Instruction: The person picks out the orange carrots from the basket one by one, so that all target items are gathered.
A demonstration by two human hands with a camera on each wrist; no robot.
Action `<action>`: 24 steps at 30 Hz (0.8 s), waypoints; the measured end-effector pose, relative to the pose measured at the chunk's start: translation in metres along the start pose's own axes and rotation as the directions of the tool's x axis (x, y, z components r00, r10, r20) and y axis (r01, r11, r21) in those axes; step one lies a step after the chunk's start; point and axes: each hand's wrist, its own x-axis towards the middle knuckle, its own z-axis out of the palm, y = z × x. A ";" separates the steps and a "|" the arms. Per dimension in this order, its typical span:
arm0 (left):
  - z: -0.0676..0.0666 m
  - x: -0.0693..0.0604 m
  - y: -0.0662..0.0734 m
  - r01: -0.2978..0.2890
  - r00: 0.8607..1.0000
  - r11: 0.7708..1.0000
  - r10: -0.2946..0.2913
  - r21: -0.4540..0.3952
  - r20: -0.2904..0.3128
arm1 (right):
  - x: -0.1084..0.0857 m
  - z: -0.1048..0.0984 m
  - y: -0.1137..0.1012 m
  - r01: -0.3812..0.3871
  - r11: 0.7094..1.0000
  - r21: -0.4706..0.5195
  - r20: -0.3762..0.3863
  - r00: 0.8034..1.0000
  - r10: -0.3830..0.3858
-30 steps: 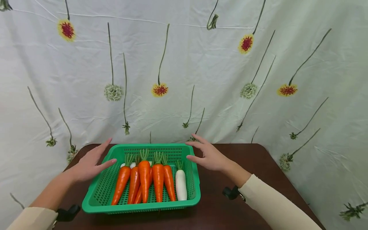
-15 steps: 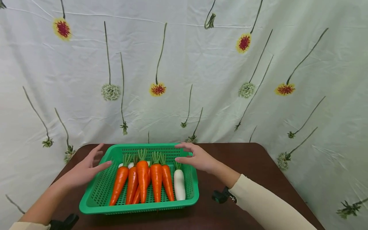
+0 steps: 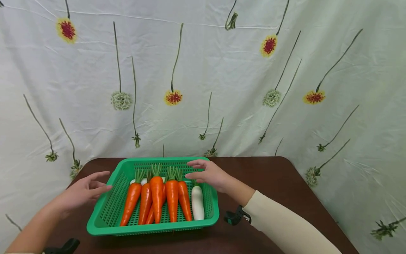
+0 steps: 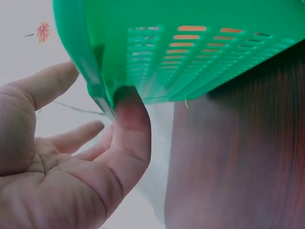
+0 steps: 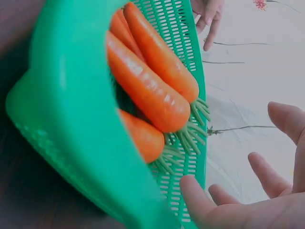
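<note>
A green plastic basket holds several orange carrots with short green tops. A white radish lies along its right side; other white pieces are mostly hidden behind the carrots. My left hand is at the basket's left side, thumb near the rim, fingers loosely bent. In the left wrist view, one bent finger is close against the outer wall; contact is hard to tell. My right hand hovers over the back right corner, fingers relaxed and apart, holding nothing, as the right wrist view also shows.
The basket stands on a dark brown table with rounded back corners. Behind hangs a pale cloth printed with flowers. Black devices are strapped at the left wrist and right wrist.
My left hand has drawn left and down along the basket's side. My right hand has moved left, over the back right corner. The basket and vegetables keep their places.
</note>
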 end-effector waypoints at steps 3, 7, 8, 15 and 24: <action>-0.002 -0.001 -0.005 0.005 0.998 0.994 0.002 -0.113 0.062 | 0.004 0.004 -0.001 -0.019 0.999 0.046 -0.017 1.000 0.020; -0.005 0.001 -0.009 0.008 0.991 0.971 0.025 -0.240 0.135 | 0.009 0.009 -0.001 -0.024 0.994 0.111 -0.058 0.998 0.031; -0.005 0.001 -0.010 0.009 0.989 0.966 0.030 -0.259 0.147 | 0.011 0.010 -0.001 -0.026 0.992 0.121 -0.065 0.997 0.034; -0.005 0.007 -0.014 -0.013 0.989 0.966 0.050 -0.256 0.138 | 0.019 0.013 -0.003 -0.073 0.989 0.129 -0.038 0.996 0.079; -0.006 0.011 -0.018 0.005 0.990 0.951 0.038 -0.310 0.135 | 0.029 0.014 0.000 -0.145 0.985 0.097 0.013 0.989 0.144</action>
